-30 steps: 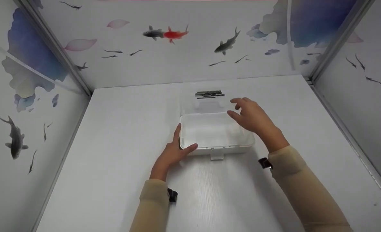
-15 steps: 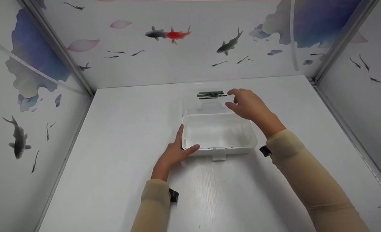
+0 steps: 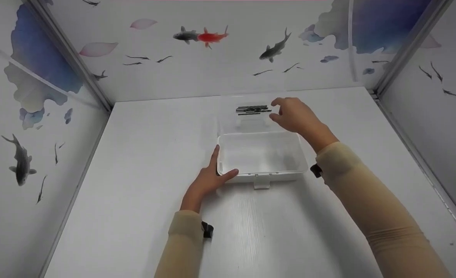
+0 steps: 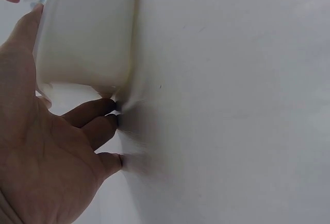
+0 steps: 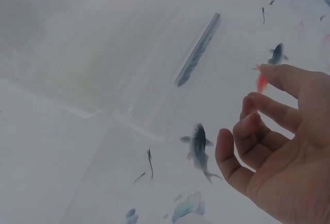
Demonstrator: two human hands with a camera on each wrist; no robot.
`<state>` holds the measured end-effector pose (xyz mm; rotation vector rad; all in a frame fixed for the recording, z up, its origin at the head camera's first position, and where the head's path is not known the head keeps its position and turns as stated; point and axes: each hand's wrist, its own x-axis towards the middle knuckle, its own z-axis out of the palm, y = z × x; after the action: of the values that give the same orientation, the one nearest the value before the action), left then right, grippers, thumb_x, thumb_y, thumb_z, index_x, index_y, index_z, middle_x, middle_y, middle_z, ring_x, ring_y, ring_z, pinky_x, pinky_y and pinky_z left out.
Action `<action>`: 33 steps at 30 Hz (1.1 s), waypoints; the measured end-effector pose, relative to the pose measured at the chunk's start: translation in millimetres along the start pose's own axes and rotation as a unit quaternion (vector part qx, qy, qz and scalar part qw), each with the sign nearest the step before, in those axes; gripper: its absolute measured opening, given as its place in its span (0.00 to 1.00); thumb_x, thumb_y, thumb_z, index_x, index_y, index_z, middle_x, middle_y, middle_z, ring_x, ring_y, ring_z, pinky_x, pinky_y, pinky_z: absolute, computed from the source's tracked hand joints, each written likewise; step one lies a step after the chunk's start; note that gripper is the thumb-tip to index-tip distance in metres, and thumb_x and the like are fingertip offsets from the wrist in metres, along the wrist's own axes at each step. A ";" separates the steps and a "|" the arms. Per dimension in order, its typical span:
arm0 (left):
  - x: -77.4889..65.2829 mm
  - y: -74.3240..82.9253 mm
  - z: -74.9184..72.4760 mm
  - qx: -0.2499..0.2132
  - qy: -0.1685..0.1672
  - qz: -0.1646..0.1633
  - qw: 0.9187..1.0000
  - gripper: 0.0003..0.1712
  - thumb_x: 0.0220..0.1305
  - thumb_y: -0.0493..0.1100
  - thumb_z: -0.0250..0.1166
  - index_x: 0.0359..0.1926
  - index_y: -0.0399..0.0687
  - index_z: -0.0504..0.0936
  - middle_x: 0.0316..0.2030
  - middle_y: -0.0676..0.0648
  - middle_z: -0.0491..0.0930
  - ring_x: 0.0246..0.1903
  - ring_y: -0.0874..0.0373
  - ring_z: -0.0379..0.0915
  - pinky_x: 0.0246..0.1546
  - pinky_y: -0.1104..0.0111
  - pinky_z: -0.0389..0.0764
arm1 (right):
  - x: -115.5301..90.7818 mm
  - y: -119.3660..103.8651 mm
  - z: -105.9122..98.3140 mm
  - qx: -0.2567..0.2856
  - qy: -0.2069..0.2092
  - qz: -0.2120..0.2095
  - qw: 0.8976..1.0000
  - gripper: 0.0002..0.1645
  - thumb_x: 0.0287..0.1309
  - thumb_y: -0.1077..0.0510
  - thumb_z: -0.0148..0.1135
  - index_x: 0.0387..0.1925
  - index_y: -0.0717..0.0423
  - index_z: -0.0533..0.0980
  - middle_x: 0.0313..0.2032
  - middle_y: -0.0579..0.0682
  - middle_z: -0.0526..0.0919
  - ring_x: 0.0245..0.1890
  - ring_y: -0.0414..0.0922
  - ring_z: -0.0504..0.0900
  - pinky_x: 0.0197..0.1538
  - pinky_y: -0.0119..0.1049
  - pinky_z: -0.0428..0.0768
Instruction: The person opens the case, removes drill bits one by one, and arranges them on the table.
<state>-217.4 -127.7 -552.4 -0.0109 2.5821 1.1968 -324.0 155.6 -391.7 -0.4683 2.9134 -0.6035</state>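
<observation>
A whitish see-through plastic box (image 3: 258,154) stands on the table with its clear lid (image 3: 228,123) folded back behind it. My left hand (image 3: 206,179) rests against its near left corner, forefinger along the side and thumb on the front rim. Seen from the left wrist, the other fingers of that hand (image 4: 56,152) reach down to the table beside the box wall. Several dark drill bits (image 3: 253,110) lie side by side in the lid area. Just right of them hovers my right hand (image 3: 295,116), thumb and fingers apart and holding nothing; the right wrist view shows spiral flutes.
A front latch (image 3: 261,181) hangs from the box over the white table (image 3: 146,173). White panels printed with fish enclose the table at the back (image 3: 212,73) and both sides. Metal posts (image 3: 71,54) stand at the corners.
My right hand has moved away from me, from above the right part of the box to beside the drill bits. The left hand stays at the box corner.
</observation>
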 end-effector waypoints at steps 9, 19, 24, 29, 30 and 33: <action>0.6 -1.4 1.8 -0.001 0.000 0.001 1.000 0.71 0.56 0.85 0.65 0.86 0.75 0.32 0.79 0.32 0.65 0.73 0.35 0.71 0.74 0.41 0.70 | 14.8 -0.7 -6.0 -0.012 -0.008 -0.003 1.000 0.30 0.78 0.52 0.58 0.74 0.60 0.72 0.52 0.64 0.86 0.50 0.58 0.86 0.55 0.55 0.83; 0.7 -2.3 2.6 0.001 0.005 -0.002 1.000 0.70 0.56 0.86 0.64 0.86 0.77 0.32 0.79 0.30 0.64 0.74 0.32 0.69 0.74 0.39 0.69 | 33.6 3.0 -16.4 -0.019 -0.017 0.003 1.000 0.28 0.79 0.53 0.56 0.73 0.59 0.72 0.55 0.65 0.84 0.53 0.59 0.85 0.58 0.58 0.82; 1.2 -0.8 3.5 -0.001 -0.003 0.002 1.000 0.70 0.56 0.86 0.64 0.86 0.77 0.32 0.80 0.31 0.63 0.75 0.32 0.67 0.75 0.39 0.68 | 41.4 6.9 -19.0 -0.030 -0.008 0.004 1.000 0.26 0.79 0.54 0.57 0.72 0.59 0.74 0.54 0.64 0.85 0.52 0.58 0.85 0.56 0.56 0.82; 1.3 -0.2 2.5 0.000 0.005 0.005 1.000 0.70 0.56 0.86 0.63 0.86 0.77 0.32 0.79 0.30 0.64 0.74 0.31 0.68 0.74 0.39 0.69 | 54.8 4.3 -18.9 -0.040 -0.003 -0.003 0.999 0.24 0.78 0.55 0.58 0.69 0.58 0.77 0.54 0.62 0.85 0.53 0.57 0.84 0.59 0.56 0.82; 1.2 -0.4 2.2 0.001 0.006 0.004 1.000 0.70 0.56 0.86 0.63 0.86 0.77 0.32 0.79 0.31 0.64 0.74 0.31 0.68 0.74 0.38 0.69 | 57.5 3.9 -18.3 -0.044 -0.007 -0.006 0.999 0.23 0.78 0.55 0.58 0.69 0.58 0.77 0.55 0.62 0.85 0.53 0.57 0.83 0.60 0.56 0.81; 1.2 -1.4 1.9 0.003 0.008 0.003 1.000 0.69 0.57 0.85 0.64 0.86 0.77 0.33 0.78 0.31 0.65 0.73 0.32 0.71 0.74 0.39 0.70 | 64.8 4.4 -15.9 -0.053 -0.022 -0.010 0.998 0.23 0.78 0.56 0.58 0.68 0.59 0.78 0.59 0.63 0.84 0.58 0.59 0.83 0.64 0.57 0.80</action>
<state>-217.8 -127.1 -555.0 -0.0114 2.6026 1.1954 -389.3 144.2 -383.1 -0.5169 2.9129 -0.4355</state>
